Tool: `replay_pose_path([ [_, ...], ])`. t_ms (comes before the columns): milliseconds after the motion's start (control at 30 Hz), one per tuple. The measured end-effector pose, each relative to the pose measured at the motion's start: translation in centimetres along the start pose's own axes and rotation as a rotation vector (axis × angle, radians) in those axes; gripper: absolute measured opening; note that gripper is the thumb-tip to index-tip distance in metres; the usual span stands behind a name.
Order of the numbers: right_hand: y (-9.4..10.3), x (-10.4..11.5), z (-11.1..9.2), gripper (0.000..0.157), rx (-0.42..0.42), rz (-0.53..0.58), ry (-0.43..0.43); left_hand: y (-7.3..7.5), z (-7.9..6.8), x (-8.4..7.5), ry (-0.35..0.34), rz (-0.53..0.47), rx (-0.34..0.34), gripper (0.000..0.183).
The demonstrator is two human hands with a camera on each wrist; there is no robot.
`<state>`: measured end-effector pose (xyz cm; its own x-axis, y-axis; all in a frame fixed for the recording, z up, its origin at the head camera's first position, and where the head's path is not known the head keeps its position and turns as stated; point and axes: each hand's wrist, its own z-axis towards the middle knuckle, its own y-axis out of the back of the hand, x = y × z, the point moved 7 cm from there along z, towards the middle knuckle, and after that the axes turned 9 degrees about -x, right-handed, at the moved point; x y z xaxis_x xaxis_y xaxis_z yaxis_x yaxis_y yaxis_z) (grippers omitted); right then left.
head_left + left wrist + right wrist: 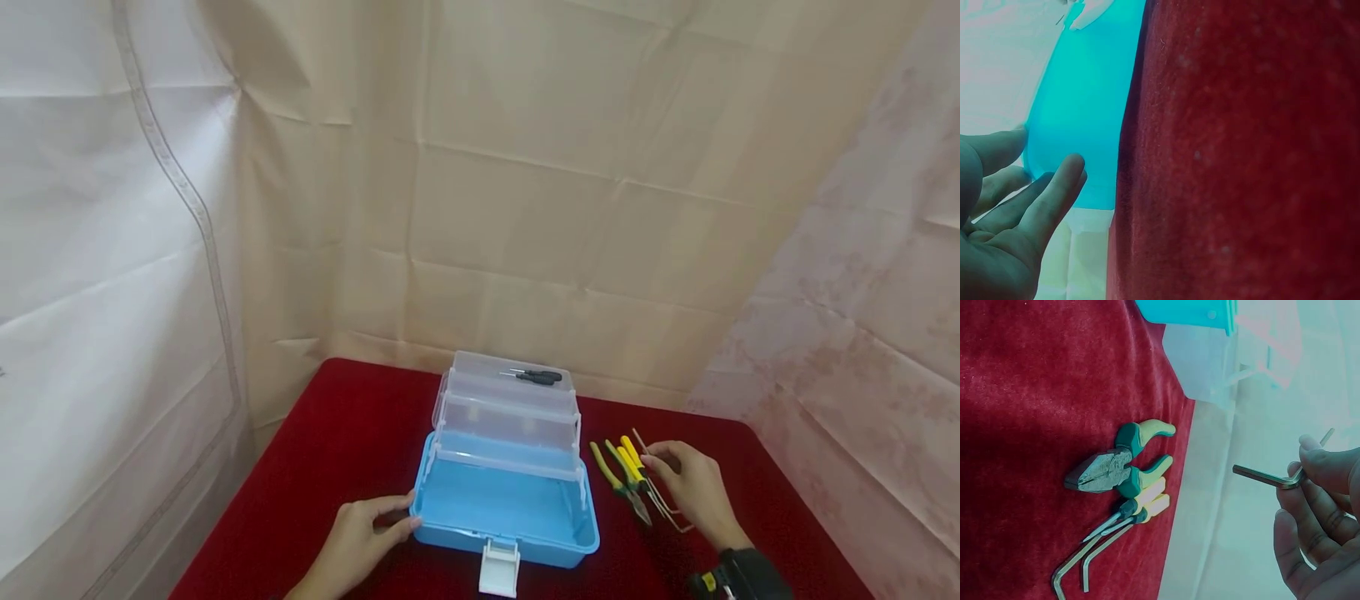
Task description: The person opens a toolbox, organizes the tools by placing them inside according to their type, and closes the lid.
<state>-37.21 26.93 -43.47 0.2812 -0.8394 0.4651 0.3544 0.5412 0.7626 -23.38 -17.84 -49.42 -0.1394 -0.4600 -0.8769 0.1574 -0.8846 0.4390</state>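
A blue toolbox [450, 537] stands with its clear lid and trays folded back. My left hand [358, 537] holds its front left corner; in the left wrist view the thumb [1060, 187] lies against the blue wall and other fingers touch the rim and end. My right hand [690, 483] pinches a bent hex key [1263, 477] above the table's right side. Below it lie pliers [1100, 472] with green and yellow handles, two yellow-handled screwdrivers [1150, 494] and two more hex keys [1079, 553].
Two small black screwdrivers [538, 378] lie on the raised clear plastic at the back. The white latch [499, 568] hangs down at the box's front. A red cloth [360, 417] covers the table, with beige sheeting [510, 217] behind it.
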Motion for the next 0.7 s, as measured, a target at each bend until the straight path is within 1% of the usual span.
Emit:
replay_pose_path([
  [133, 0.1, 0.8, 0.3, 0.019, -0.006, 0.005, 0.038, 0.0, 0.2, -0.1, 0.009, 0.004, -0.005, 0.058],
  [300, -0.1, 1.1, 0.3, 0.018, -0.009, -0.005, 0.045, -0.2, 0.0, -0.1, 0.025, 0.005, 0.008, 0.059],
  [700, -0.2, 1.8, 0.5, 0.018, -0.041, -0.009, 0.078, 0.0, 0.1, -0.1, 0.012, -0.006, 0.007, 0.057],
])
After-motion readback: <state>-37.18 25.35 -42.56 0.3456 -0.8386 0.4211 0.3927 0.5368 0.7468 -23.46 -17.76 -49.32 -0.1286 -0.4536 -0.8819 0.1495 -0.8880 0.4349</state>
